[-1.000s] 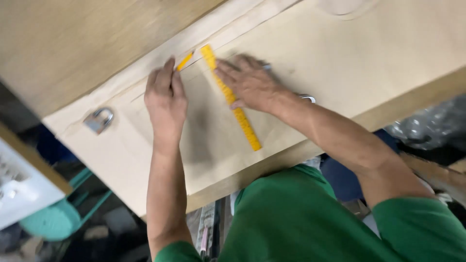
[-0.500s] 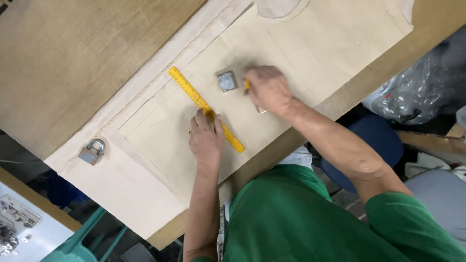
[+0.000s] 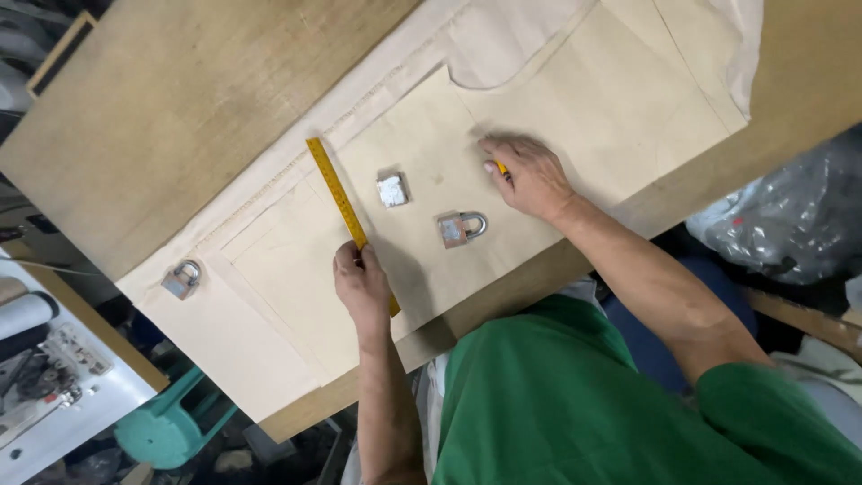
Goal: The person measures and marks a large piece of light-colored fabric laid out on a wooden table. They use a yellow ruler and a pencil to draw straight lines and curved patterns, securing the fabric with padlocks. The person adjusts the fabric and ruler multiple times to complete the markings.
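Head view, looking down: the left hand [image 3: 364,286] presses flat on the yellow ruler [image 3: 346,208] lying across the paper pattern [image 3: 539,90], while the right hand [image 3: 530,175] is closed round a pencil [image 3: 501,168] (only its tip shows). Marking looks under way; steadiness comes next.

Even, fairly bright light falls from above on the pale paper pattern [image 3: 503,135] and the wooden table [image 3: 206,99], without glare. Soft shadows lie just beside the left hand [image 3: 364,286], the right hand [image 3: 530,175] and the padlock [image 3: 460,227]. The middle is sharp; the dim lower corners and the dark plastic bag [image 3: 772,224] look slightly blurred.
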